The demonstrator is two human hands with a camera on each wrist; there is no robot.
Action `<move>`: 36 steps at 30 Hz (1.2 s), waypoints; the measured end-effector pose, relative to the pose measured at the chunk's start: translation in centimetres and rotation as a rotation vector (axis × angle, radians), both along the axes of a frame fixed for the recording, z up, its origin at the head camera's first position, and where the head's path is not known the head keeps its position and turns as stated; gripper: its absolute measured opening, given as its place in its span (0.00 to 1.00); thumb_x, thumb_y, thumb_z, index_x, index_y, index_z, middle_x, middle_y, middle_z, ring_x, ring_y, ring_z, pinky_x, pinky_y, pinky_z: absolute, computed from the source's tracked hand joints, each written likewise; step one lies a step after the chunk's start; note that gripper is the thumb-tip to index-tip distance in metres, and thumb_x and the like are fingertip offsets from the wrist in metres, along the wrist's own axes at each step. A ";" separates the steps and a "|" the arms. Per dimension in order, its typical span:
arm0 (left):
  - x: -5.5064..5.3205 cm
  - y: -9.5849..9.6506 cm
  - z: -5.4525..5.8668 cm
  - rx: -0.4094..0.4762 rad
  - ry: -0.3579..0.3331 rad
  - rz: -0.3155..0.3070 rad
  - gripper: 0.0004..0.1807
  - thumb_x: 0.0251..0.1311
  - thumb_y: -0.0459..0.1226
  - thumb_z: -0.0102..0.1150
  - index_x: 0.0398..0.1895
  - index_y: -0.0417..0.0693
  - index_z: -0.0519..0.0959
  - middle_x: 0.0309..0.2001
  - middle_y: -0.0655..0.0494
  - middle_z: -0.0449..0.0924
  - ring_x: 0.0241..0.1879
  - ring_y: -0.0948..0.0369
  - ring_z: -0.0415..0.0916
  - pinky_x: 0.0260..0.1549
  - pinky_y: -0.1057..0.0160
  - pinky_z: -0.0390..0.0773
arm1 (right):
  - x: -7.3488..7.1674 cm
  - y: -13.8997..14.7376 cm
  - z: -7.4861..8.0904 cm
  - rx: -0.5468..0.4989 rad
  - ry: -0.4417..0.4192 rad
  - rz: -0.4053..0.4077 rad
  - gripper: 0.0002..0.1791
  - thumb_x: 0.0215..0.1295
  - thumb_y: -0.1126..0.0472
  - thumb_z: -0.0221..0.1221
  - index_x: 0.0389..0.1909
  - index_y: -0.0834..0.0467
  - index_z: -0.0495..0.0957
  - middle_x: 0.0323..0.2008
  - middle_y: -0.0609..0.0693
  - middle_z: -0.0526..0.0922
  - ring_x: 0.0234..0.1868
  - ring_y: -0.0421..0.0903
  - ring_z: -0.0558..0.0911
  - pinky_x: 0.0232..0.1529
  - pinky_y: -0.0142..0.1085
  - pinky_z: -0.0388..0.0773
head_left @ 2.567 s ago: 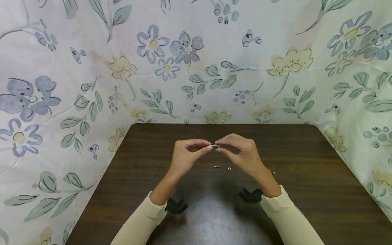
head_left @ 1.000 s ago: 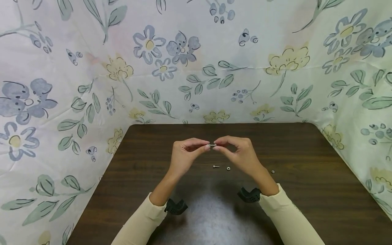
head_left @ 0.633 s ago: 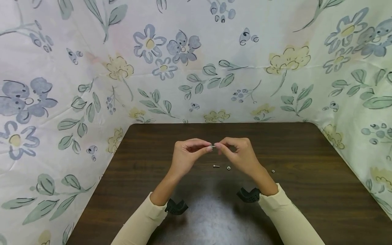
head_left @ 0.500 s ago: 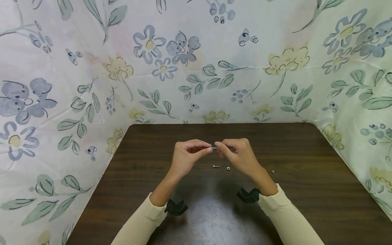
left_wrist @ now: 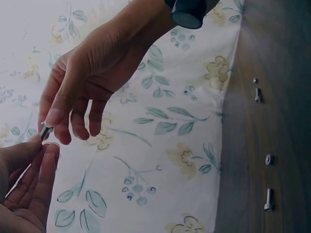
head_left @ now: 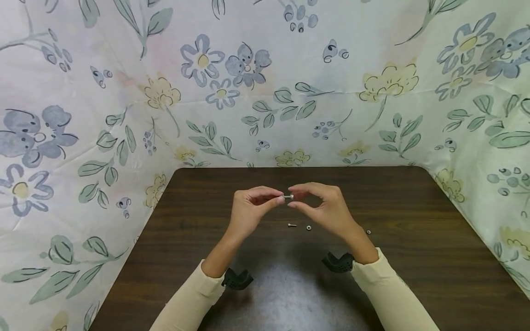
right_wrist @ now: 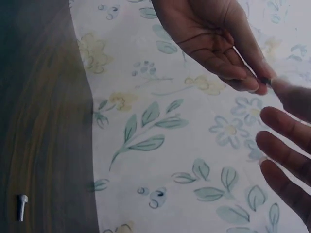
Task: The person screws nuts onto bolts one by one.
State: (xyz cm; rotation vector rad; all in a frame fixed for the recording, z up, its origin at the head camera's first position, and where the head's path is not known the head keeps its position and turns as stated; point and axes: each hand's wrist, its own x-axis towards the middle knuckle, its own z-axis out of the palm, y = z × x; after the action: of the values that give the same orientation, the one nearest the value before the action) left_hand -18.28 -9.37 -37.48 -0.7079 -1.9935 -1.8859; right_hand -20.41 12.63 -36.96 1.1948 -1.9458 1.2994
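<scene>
While your left hand (head_left: pixel 254 209) has the small bolt (head_left: pixel 287 196) pinched between thumb and fingers, your right hand (head_left: pixel 327 211) hovers at its 3 o'clock with finger and thumb apart, either side of the thick end (head_left: pixel 291 196). Can't tell if any skin is brushing it; the right wrist view is too blurry there.

My read: you're at the fiddly twisting bit, nut on bolt, though I can't say for sure whether that thick end is a nut, the bolt's own head or both. Next move probably calls for bringing your right finger and thumb together on it and turning, with a firm left pinch so the bolt can't spin.

As for aim, the bolt's up off the table (head_left: pixel 207 239) and its long axis runs pretty much level from 9 to 3 o'clock in the head view, thick end at 3. From your left wrist it slants, thick end toward 1. Down on the wood there's a loose bolt (head_left: pixel 292 225) at 6 o'clock from it, head at 9, plus a nut (head_left: pixel 308 228) at about 5.
</scene>
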 end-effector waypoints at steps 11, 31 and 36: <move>0.2 -0.1 0.0 0.001 0.012 -0.023 0.06 0.58 0.32 0.73 0.38 0.42 0.90 0.37 0.53 0.89 0.36 0.53 0.87 0.38 0.55 0.87 | 0.0 -0.2 -0.1 0.005 0.019 -0.007 0.14 0.52 0.74 0.74 0.40 0.59 0.88 0.37 0.47 0.89 0.38 0.42 0.87 0.42 0.32 0.83; 0.5 0.6 -0.2 0.003 0.034 -0.020 0.05 0.56 0.30 0.74 0.36 0.42 0.90 0.35 0.53 0.88 0.32 0.55 0.85 0.32 0.61 0.86 | 0.4 -0.5 -0.6 0.045 -0.107 -0.019 0.24 0.77 0.67 0.55 0.17 0.52 0.80 0.16 0.40 0.80 0.17 0.35 0.73 0.22 0.27 0.70; 0.5 0.4 -0.2 0.013 0.036 -0.010 0.05 0.57 0.30 0.74 0.37 0.41 0.89 0.36 0.53 0.88 0.32 0.55 0.85 0.33 0.60 0.86 | 0.4 -0.2 -0.4 0.064 -0.118 -0.028 0.16 0.79 0.60 0.54 0.29 0.54 0.82 0.23 0.42 0.83 0.23 0.37 0.78 0.26 0.29 0.74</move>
State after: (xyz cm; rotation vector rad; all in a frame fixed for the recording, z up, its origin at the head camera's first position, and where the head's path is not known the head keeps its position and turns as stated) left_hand -17.77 -8.98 -37.64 -0.7438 -1.9580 -1.8762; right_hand -20.05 12.38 -37.39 1.1399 -2.0947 1.3291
